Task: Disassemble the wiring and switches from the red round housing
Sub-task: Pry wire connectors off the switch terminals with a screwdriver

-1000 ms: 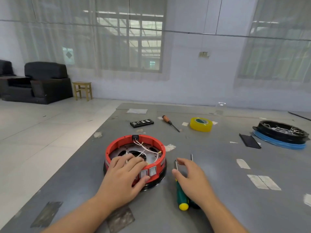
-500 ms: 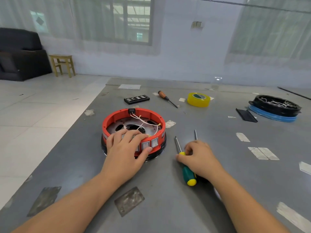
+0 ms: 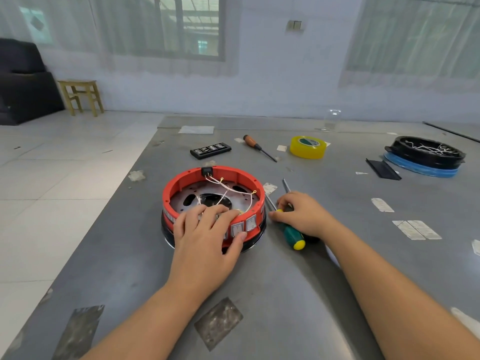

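Note:
A red round housing [image 3: 228,175] sits on a grey table, with white wires [image 3: 228,189] crossing its inside and grey rocker switches [image 3: 245,226] along its near wall. My left hand [image 3: 207,237] rests over the near rim, fingers curled inside and thumb against the outer wall. Just right of the housing, my right hand [image 3: 301,216] curls its fingers round the shaft of a green-handled screwdriver [image 3: 292,235] lying on the table. A second thin tool [image 3: 286,185] lies partly under that hand.
Farther back lie a black bit case [image 3: 210,150], an orange-handled screwdriver [image 3: 257,146] and a yellow tape roll [image 3: 307,147]. A black round housing on a blue ring [image 3: 426,158] and a black strip [image 3: 383,169] are at right. The table's left edge [image 3: 124,193] drops to tiled floor.
My right hand went from flat over the screwdrivers to curled round the green-handled one. The view tilted down. My left hand stayed on the housing rim.

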{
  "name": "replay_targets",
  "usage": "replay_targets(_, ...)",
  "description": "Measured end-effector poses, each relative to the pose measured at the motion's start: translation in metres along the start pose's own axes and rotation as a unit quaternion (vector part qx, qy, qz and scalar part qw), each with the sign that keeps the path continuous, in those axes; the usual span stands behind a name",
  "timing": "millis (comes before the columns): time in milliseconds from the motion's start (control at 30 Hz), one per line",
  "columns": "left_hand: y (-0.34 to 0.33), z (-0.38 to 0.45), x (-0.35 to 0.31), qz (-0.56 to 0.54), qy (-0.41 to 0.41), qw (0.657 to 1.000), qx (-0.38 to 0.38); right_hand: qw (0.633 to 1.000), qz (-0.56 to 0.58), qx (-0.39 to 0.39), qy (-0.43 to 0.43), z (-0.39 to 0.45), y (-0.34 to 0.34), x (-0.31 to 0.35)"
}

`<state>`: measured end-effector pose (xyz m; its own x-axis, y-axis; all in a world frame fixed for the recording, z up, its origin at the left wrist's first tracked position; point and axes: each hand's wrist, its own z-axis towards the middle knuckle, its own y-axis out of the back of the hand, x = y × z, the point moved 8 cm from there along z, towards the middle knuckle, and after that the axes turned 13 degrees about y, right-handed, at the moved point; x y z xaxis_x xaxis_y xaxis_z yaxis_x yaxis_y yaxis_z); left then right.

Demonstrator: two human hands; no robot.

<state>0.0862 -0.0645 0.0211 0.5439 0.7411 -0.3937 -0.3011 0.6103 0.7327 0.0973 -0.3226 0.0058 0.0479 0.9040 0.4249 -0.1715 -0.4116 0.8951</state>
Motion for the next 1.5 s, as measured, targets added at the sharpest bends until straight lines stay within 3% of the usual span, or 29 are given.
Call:
replay_targets(67, 0.003, -0.003, -0.008, 0.009, -0.017, 1.0, -0.022, 1.0, 0.006, 0.001, 0.007, 0.001, -0.003, -0.004)
replay_targets(133, 0.003, -0.017, -0.031, 0.002, -0.098, 0.994, -0.042, 0.999, 0.031, -0.013, 0.01, 0.0, -0.003, -0.009)
replay_targets(233, -0.015, -0.042, -0.078, -0.071, -0.188, 0.979, 0.028, 0.993, 0.102, -0.066, -0.001, -0.003, 0.003, -0.018)
replay_targets(400, -0.064, -0.022, -0.111, -0.134, -0.006, 0.979, 0.156, 0.986, 0.047, -0.092, -0.129, -0.022, 0.01, -0.049)
replay_targets(467, -0.076, -0.012, -0.117, -0.124, 0.011, 0.977, 0.172, 0.979, 0.022, -0.092, -0.178, -0.031, 0.016, -0.059)
replay_targets(600, -0.08, -0.006, -0.111, -0.137, 0.029, 0.973, 0.185, 0.982, 0.018, -0.108, -0.153, -0.037, 0.026, -0.062)
replay_targets(833, -0.074, -0.006, -0.097, -0.188, 0.071, 0.968, 0.152, 0.967, 0.167, -0.154, -0.114, -0.048, 0.032, -0.068)
replay_targets(1033, -0.083, -0.002, -0.109, -0.146, 0.022, 0.975, 0.168, 0.894, 0.366, -0.212, -0.146, -0.046, 0.026, -0.078)
replay_targets(1167, -0.095, 0.009, -0.117, -0.126, 0.024, 0.971, 0.203, 0.924, 0.297, -0.191, -0.149, -0.04, 0.022, -0.077)
replay_targets(1267, -0.099, 0.013, -0.113, -0.159, 0.055, 0.958, 0.233, 0.971, 0.152, -0.146, -0.116, -0.038, 0.02, -0.064)
replay_targets(1367, -0.096, 0.006, -0.106, -0.192, 0.069, 0.942, 0.265, 0.982, 0.093, -0.123, -0.105, -0.039, 0.019, -0.056)
replay_targets(1433, -0.085, -0.001, -0.103, -0.189, 0.057, 0.947, 0.255, 0.983, 0.1, -0.107, -0.107, -0.04, 0.019, -0.052)
replay_targets(1500, -0.058, -0.004, -0.103, -0.16, -0.017, 0.968, 0.195, 0.985, 0.095, -0.093, -0.111, -0.041, 0.021, -0.048)
